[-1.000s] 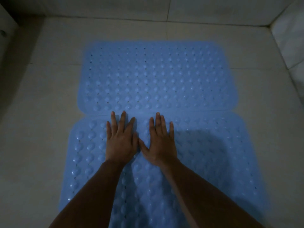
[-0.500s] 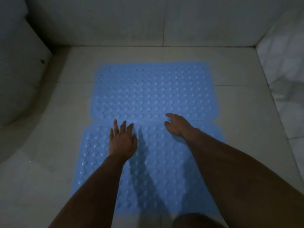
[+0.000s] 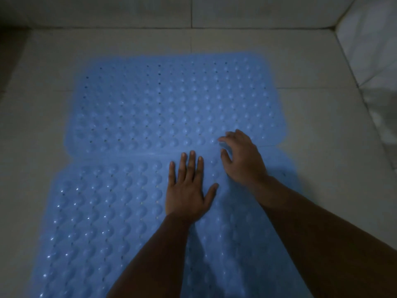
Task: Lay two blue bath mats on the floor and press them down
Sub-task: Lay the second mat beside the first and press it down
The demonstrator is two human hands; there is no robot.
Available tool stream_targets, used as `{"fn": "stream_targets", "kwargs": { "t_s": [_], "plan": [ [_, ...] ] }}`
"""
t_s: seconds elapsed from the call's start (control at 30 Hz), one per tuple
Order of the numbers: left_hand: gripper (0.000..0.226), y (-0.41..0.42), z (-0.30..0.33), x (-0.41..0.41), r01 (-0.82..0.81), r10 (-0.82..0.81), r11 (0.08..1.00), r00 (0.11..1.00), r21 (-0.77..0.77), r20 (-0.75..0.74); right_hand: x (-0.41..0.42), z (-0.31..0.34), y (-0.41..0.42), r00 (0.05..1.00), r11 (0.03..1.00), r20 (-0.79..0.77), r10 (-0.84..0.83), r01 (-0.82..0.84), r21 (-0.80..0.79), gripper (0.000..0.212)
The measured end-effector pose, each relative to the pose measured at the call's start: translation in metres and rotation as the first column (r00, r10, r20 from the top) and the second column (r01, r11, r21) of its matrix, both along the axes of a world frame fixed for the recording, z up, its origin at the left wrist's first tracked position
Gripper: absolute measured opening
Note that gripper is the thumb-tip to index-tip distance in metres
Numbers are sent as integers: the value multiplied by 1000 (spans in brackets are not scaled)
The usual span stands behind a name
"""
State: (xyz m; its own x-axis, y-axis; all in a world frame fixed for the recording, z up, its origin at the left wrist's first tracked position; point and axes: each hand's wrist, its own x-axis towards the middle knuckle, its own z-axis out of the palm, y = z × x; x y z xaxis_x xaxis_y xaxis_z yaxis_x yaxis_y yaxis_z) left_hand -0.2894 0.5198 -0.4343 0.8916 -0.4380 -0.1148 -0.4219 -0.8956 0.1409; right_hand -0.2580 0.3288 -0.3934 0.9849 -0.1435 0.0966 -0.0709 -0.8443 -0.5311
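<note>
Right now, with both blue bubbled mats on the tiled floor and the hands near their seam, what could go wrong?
1. The far blue bubbled rubber mat and the near blue bubbled rubber mat meet at a seam; a sideways push could overlap or separate them.
2. The left hand presses flat, but the right hand is curled, touching with fingertips, so that spot may stay unstuck.
3. The dim pale tiled floor could hide bumps.

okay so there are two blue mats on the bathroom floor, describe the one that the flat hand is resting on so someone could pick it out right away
On the pale tiled floor lie two blue bubbled mats, meeting long edge to long edge. The wanted one is the near mat, closest to the person, under the flat left hand. Unlike the far mat by the back wall, both forearms cross it and it runs off the bottom of the picture.
</note>
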Motion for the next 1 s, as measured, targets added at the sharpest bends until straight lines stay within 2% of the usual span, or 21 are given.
{"fn": "stream_targets", "kwargs": {
  "t_s": [0.17,0.3,0.37,0.43,0.53,0.7,0.8,0.9,1.0],
  "plan": [
    [78,0,2,4,-21,16,998,997,-67,-71,3,21,-22,994,995,-96,50,-58,-82,38],
    [81,-9,33,22,-43,26,998,951,-48,-308,-9,45,-20,899,971,-419,123,-197,-138,40],
    [74,-6,50,36,-43,30,999,931,-29,-363,-18,45,-1,883,973,-453,126,-198,-116,53],
    [69,4,62,38,-96,73,992,967,-84,-246,-27,37,20,880,983,-464,99,-158,-90,65],
    [60,20,58,30,-151,135,980,983,-131,-123,-40,7,50,846,968,-527,85,-195,-157,81],
    [57,31,37,25,-102,103,986,995,-130,-3,-63,-29,61,963,942,-270,9,-99,-322,79],
    [53,35,24,26,-90,100,984,993,-154,57,-62,-36,60,982,942,-186,16,-78,-327,80],
    [52,39,21,32,-83,100,981,991,-175,88,-64,-35,60,970,941,-240,22,-101,-323,89],
    [52,38,31,33,-99,112,982,991,-162,73,-57,-24,56,909,967,-411,71,-163,-194,97]
  ]
}}
